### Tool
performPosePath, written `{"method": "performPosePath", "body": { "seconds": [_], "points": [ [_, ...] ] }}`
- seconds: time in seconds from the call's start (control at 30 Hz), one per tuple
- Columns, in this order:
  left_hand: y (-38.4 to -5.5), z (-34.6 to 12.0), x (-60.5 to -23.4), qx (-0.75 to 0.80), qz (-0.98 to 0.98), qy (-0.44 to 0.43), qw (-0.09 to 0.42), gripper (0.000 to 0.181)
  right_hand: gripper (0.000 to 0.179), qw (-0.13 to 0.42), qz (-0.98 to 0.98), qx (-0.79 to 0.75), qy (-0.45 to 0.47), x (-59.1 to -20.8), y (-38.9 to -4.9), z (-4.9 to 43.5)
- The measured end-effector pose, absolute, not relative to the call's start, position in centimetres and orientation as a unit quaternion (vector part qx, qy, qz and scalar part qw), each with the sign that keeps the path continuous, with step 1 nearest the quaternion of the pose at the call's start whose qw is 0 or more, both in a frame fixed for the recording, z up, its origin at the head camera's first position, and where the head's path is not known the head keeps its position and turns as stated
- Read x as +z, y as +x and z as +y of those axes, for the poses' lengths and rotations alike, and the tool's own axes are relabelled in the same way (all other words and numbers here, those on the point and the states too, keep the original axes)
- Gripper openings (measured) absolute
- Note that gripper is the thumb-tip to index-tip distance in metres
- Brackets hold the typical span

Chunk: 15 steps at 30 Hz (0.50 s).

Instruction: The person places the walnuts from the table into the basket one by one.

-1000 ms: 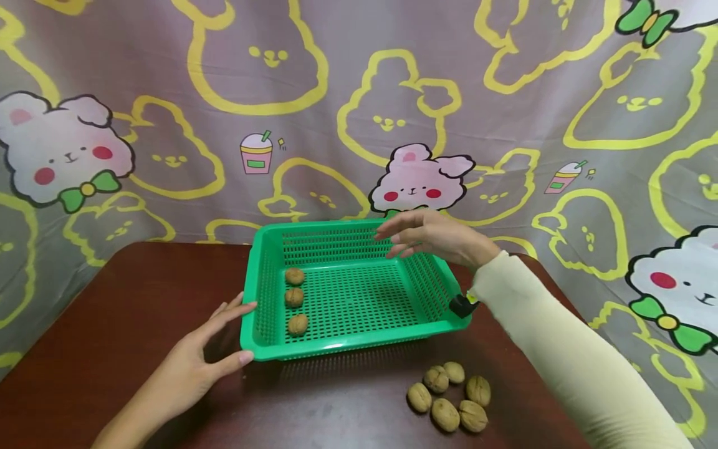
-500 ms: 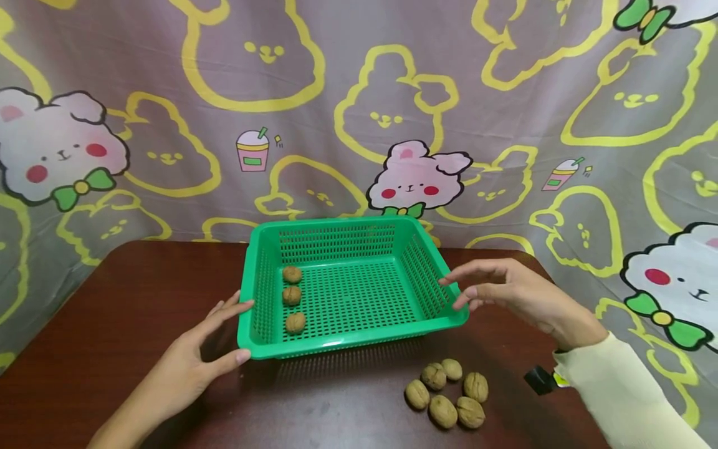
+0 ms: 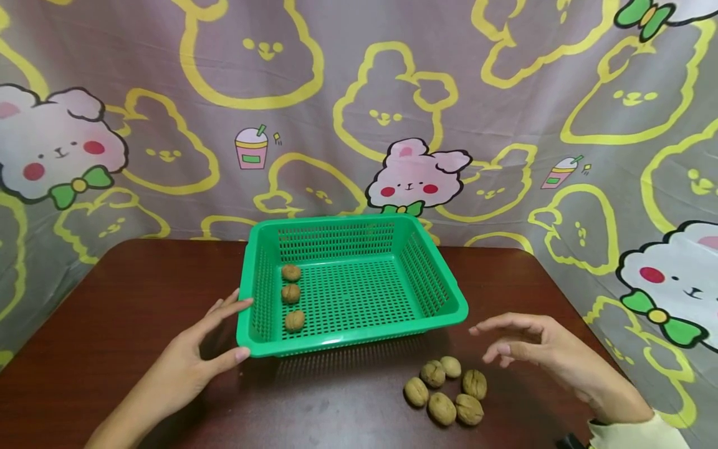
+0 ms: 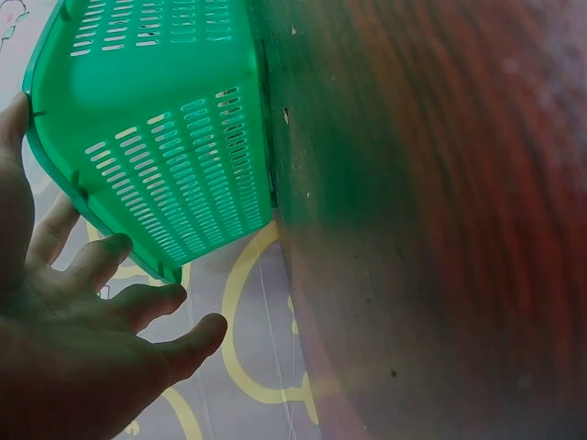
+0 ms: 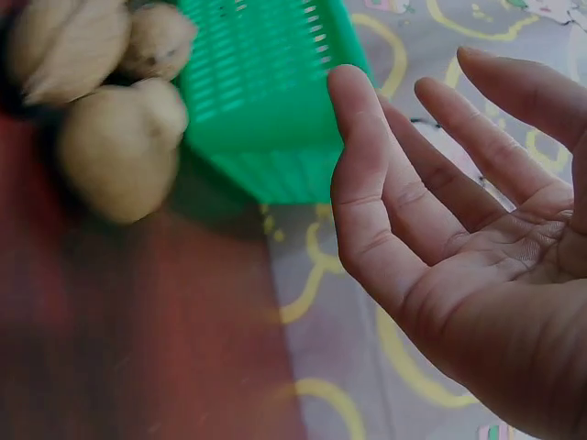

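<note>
A green plastic basket with slotted walls stands mid-table in the head view. Inside, 3 walnuts line up along its left wall. My left hand rests at the basket's left rim, thumb at the front corner and fingers spread along the side. That hand appears beside the slotted wall in the left wrist view. To the right of several loose walnuts on the table, my right hand hovers with loosely bent fingers and nothing in them. The right wrist view shows its palm bare.
The dark red-brown table extends around the basket on both sides. Behind it hangs a grey curtain printed with yellow outlines and white rabbits, close to the basket's far rim.
My right hand has come from above the basket's back right, down and right, to beside the loose walnuts. The left hand keeps its place at the rim. The walnuts lie as before.
</note>
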<state>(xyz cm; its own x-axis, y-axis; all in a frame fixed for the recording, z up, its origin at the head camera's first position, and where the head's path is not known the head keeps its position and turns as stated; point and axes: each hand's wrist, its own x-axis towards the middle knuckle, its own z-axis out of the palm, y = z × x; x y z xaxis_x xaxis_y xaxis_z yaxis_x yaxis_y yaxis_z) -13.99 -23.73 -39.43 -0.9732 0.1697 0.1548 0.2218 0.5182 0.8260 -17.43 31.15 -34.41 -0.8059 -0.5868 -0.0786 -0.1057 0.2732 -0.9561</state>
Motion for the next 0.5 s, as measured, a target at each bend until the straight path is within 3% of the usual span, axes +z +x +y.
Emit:
{"method": "performPosePath", "body": {
  "seconds": [0.5],
  "points": [
    [-14.0, -23.7, -39.5, -0.476, -0.870, -0.122, 0.037, 0.070, 0.040, 0.281, 0.755, -0.571, -0.159, -39.4, -16.0, 32.3]
  ]
}}
